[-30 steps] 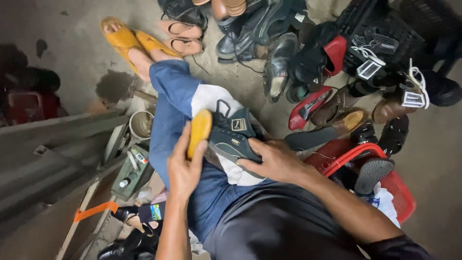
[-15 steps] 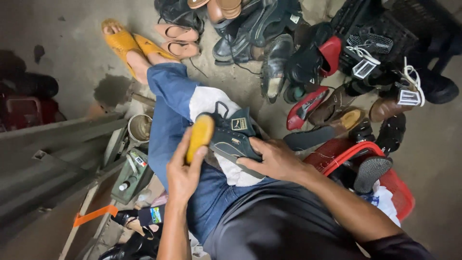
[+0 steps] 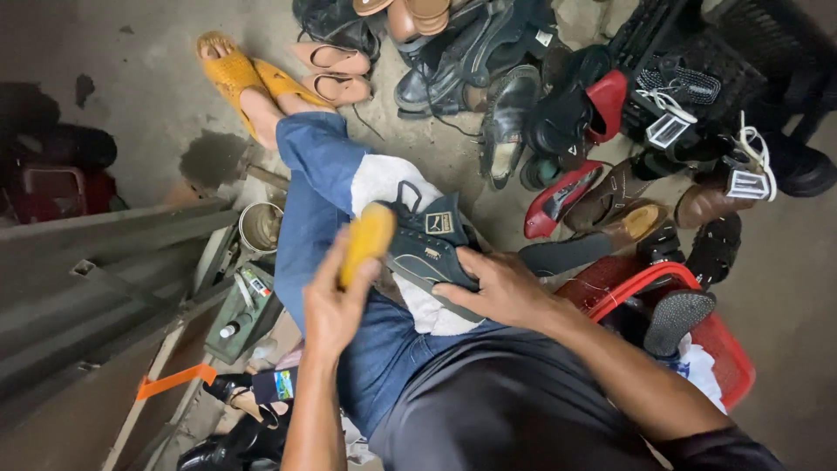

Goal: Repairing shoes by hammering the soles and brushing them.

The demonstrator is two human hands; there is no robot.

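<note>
**Shoe held on the lap, brush in the left hand**

A heap of shoes [image 3: 558,113] covers the floor beyond the fingers of both hands — dark leather pairs, a red pump, brown boots, tan sandals. A red basket [image 3: 724,349] sits just outside the right forearm. The person's blue-trousered leg [image 3: 318,187] runs forward from under both hands, ending in an orange sandal [image 3: 228,71]. A white cloth [image 3: 384,179] lies across that leg, beneath the fingers.

The dark sneaker [image 3: 432,244] rests on the cloth, between the two hands. The right hand [image 3: 488,288] grips it — fingers curled over its near edge, thumb on the side. The left hand [image 3: 336,305] is closed round the lower end of a yellow brush [image 3: 366,240]; the brush rises above the fingertips, touching or just beside the sneaker's side — which one cannot be told.
</note>
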